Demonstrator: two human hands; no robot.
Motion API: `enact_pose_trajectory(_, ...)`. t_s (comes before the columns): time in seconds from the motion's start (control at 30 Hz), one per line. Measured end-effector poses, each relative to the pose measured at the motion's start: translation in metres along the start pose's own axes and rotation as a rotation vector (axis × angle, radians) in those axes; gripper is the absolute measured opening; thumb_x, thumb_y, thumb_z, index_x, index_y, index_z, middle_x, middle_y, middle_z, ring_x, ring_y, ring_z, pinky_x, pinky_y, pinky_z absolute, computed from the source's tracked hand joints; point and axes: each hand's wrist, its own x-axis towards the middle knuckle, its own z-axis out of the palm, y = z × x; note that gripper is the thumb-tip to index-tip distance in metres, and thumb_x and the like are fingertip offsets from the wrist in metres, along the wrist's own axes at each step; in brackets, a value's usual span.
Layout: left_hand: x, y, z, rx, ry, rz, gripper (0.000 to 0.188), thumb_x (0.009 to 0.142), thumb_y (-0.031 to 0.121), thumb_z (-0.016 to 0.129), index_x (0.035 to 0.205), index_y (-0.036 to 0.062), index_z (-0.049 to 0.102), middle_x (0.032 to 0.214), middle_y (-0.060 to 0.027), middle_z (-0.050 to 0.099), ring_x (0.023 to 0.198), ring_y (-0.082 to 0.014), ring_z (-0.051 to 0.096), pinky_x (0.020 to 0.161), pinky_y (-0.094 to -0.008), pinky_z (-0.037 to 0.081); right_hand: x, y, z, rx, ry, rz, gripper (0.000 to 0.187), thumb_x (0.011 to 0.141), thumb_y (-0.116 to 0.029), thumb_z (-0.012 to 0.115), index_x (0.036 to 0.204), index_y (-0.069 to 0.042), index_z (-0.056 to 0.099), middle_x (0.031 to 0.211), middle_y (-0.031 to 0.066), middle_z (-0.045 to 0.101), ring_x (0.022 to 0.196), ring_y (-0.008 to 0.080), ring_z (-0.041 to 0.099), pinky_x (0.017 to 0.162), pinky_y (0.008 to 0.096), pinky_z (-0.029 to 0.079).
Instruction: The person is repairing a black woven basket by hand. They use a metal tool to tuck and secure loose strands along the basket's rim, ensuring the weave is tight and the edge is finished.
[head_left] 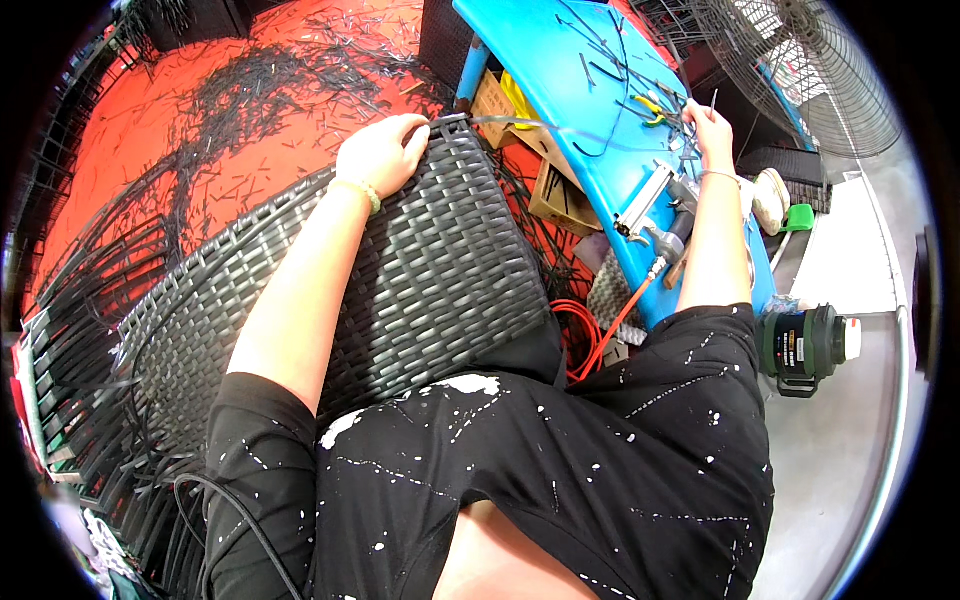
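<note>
A large dark grey woven rattan panel [440, 250] lies across my lap, slanting to the left. Over its far edge, my left hand [385, 155] has its fingers curled, gripping the rim near the corner. From that corner a thin flat strip [530, 122] runs right toward the blue table [540, 60]. My right hand [708, 132] is above the table top, fingers closed around a thin rod-like thing [714, 98] whose kind I cannot make out. Beside it lie yellow-handled pliers [650, 108] and loose black strips [600, 40]. Nearer me rests a silver staple gun [650, 205].
An orange air hose [622, 312] coils down from the table's near end. Cardboard boxes [560, 198] stand under the table. Black offcuts [260, 90] litter the red floor [120, 140]. A big fan [800, 60] and a green-black canister [800, 350] stand on the right.
</note>
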Motion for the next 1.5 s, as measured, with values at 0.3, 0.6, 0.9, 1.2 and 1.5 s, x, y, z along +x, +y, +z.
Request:
enact_pose_trajectory(0.3,0.002,0.000,-0.001,0.015,-0.030,0.012,0.036,0.098,0.040,0.053,0.120,0.0153,0.067,0.117,-0.0109,0.069,0.108,-0.0303,0.065,0.093,-0.0399,0.050,0.000,0.004,-0.080,1.071,0.055,0.232,0.013,0.090,-0.018,0.069,0.090,-0.005,0.069,0.062,-0.0039,0.048,0.046,0.0067,0.036,0.045,0.0227,0.029)
enact_pose_trajectory(0.6,0.003,-0.004,0.004,0.015,-0.009,0.042,0.037,0.098,0.040,0.054,0.122,0.0137,0.066,0.117,-0.0105,0.069,0.108,-0.0298,0.065,0.092,-0.0375,0.051,0.026,0.052,-0.307,1.016,0.447,0.234,0.027,0.102,-0.021,0.049,0.099,0.000,0.066,0.059,-0.0016,0.033,0.046,0.0114,0.032,0.046,0.0262,0.029)
enact_pose_trajectory(0.9,0.004,-0.004,0.006,0.018,-0.019,0.031,0.037,0.098,0.041,0.053,0.121,0.0147,0.066,0.118,-0.0108,0.069,0.109,-0.0295,0.065,0.094,-0.0390,0.050,0.016,0.058,-0.359,0.787,0.642,0.133,0.027,0.101,-0.007,0.036,0.096,0.004,0.061,0.058,0.0002,0.032,0.046,0.0121,0.028,0.043,0.0252,0.026)
enact_pose_trajectory(1.2,0.001,-0.005,0.006,0.014,0.016,0.036,0.035,0.097,0.038,0.055,0.119,0.0144,0.067,0.116,-0.0098,0.069,0.107,-0.0287,0.065,0.092,-0.0375,0.051,-0.020,-0.068,-0.210,0.389,0.131,-0.046,0.031,0.099,-0.024,0.059,0.126,-0.011,0.066,0.083,-0.0041,0.062,0.055,0.0031,0.038,0.046,0.0201,0.025)
enact_pose_trajectory(1.5,0.001,-0.004,0.006,-0.001,0.030,0.054,0.030,0.097,0.033,0.058,0.117,0.0134,0.068,0.113,-0.0099,0.070,0.104,-0.0286,0.067,0.089,-0.0363,0.052,-0.119,-0.155,0.091,0.025,-0.944,-0.555,0.031,0.094,-0.026,0.065,0.116,-0.004,0.071,0.087,0.0024,0.071,0.075,0.0109,0.061,0.067,0.0291,0.047)
